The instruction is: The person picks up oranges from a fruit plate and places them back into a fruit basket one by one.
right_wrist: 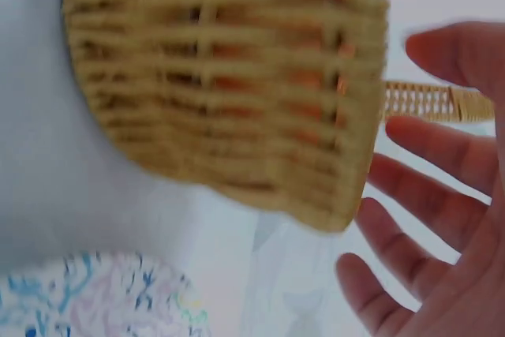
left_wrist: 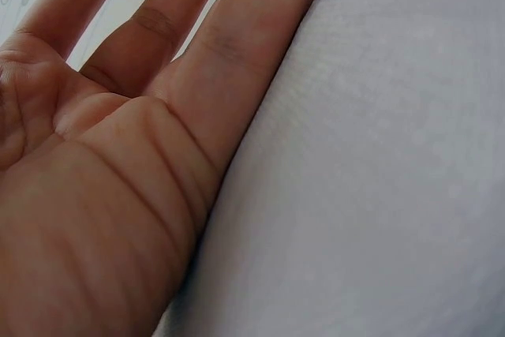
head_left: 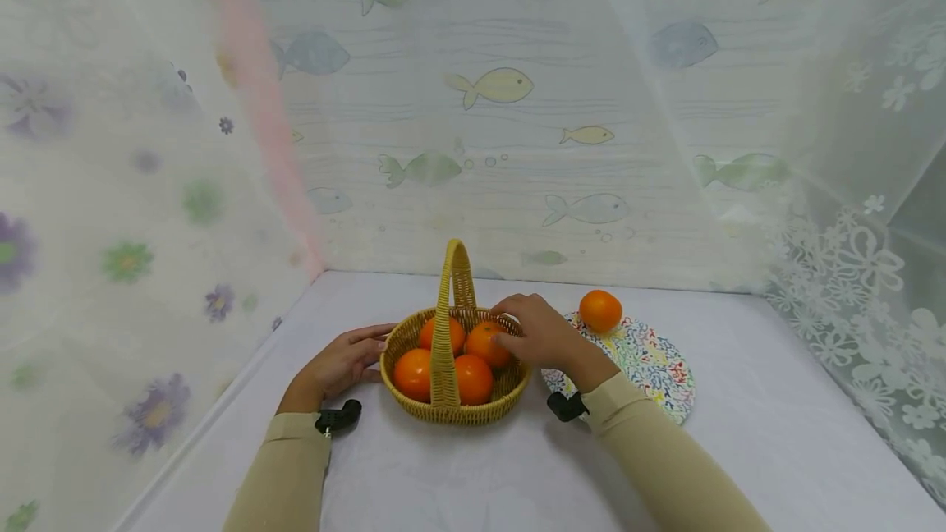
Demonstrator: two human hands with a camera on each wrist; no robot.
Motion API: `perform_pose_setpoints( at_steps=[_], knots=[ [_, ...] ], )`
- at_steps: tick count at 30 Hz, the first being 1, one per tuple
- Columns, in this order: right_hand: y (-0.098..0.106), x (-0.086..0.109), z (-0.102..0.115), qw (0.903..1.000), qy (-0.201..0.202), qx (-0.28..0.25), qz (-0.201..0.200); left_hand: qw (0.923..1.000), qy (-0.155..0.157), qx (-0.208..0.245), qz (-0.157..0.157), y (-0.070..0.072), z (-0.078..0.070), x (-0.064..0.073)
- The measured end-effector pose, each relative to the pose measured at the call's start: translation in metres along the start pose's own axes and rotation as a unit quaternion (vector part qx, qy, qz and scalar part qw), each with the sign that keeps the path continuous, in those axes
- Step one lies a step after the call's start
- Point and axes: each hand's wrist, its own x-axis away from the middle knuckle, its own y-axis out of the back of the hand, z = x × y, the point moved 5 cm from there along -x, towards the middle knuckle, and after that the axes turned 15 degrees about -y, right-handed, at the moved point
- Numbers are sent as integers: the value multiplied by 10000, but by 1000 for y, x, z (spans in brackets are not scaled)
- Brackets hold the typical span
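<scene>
A yellow wicker basket [head_left: 480, 414] with a tall arched handle [head_left: 445, 327] stands upright on the white-covered table. Inside lie several oranges [head_left: 474, 379]. My left hand [head_left: 345, 364] is at the basket's left side, its extended fingers reaching the rim; the left wrist view shows the palm [left_wrist: 102, 219] with fingers fairly straight. At the right rim, my right hand [head_left: 550, 339] reaches over the edge, close to the rear right orange [head_left: 488, 344]. Its fingers [right_wrist: 426, 195] are spread beside the rim in the right wrist view, with nothing between them and the thumb.
To the right lies a round, flat multicoloured patterned mat or plate [head_left: 654, 364], partly behind my right forearm. One orange [head_left: 600, 311] sits on its far edge. Hanging sheets with fish [head_left: 502, 86] and flowers enclose the table's back and sides.
</scene>
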Motion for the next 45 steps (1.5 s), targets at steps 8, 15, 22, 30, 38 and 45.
perform_pose_setpoints(
  at_steps=[8, 15, 22, 30, 38, 45],
  knots=[
    [11, -8, -29, 9937, -669, 572, -688, 10000, 8, 5, -11, 2, 2, -2],
    [21, -16, -58, 9698, -1440, 1354, -1430, 10000, 13, 11, 18, 3, 5, -3],
    [22, -20, -83, 9505, -1947, 1996, -1370, 10000, -23, 64, -4, 3, 5, -3],
    [18, -20, -105, 9379, -2522, 2119, -1091, 10000, -54, -35, 25, 1, 3, -2],
    [29, -1, -130, 9274, -3146, 1830, -858, 9999, -111, -68, 78, -1, 1, -2],
    [45, 9, -153, 9340, -3098, 1649, -669, 9999, -113, -113, 55, 0, 1, -1]
  ],
)
